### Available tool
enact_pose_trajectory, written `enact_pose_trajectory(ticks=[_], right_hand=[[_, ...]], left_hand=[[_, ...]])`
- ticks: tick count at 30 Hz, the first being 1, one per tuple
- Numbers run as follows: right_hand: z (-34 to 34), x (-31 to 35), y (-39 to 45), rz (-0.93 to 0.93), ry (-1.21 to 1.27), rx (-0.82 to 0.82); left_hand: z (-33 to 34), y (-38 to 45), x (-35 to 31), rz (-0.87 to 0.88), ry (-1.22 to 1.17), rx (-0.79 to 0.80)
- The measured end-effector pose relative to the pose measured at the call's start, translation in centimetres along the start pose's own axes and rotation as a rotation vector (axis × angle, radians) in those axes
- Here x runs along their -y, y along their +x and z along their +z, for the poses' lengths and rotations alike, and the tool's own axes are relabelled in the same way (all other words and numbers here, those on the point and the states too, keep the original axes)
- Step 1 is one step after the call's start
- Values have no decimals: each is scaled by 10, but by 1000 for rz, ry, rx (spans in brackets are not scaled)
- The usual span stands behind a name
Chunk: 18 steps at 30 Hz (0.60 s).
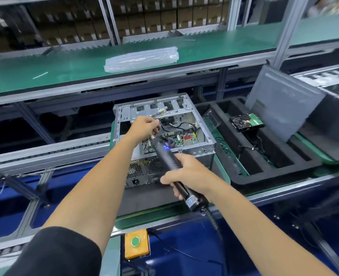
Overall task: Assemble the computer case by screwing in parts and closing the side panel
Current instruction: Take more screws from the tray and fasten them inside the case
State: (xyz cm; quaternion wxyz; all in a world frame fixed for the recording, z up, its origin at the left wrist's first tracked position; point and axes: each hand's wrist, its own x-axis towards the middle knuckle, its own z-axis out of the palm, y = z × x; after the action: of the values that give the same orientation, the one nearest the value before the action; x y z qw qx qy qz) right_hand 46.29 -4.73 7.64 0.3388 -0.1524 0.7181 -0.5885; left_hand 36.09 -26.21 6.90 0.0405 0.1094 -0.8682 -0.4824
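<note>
Right hand (186, 175) gripping black electric screwdriver (167, 158), left hand (144, 125) pinching something small: keep bit square inside open grey metal case (204, 144)

We cannot see the black electric screwdriver (169, 162)'s tip behind the left hand (144, 125); brown cartons (69, 30), upper left, blur

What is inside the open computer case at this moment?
Inside the case: a green motherboard, black cables and a yellow-wired connector. The left hand and the electric screwdriver, gripped by the right hand, cover the left part.
</note>
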Motion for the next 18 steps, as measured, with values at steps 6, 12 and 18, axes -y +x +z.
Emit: enact_pose_trajectory(ticks=[6,12,18], right_hand=[[-88,35,16,-136,4,-264],[-165,16,38,-109,9,-425],[-256,-20,78,-58,22,-442]], left_hand=[[34,46,-66,0,-259,-12],[116,81,-115,193,-54,182],[193,142,-135,103,-50,253]])
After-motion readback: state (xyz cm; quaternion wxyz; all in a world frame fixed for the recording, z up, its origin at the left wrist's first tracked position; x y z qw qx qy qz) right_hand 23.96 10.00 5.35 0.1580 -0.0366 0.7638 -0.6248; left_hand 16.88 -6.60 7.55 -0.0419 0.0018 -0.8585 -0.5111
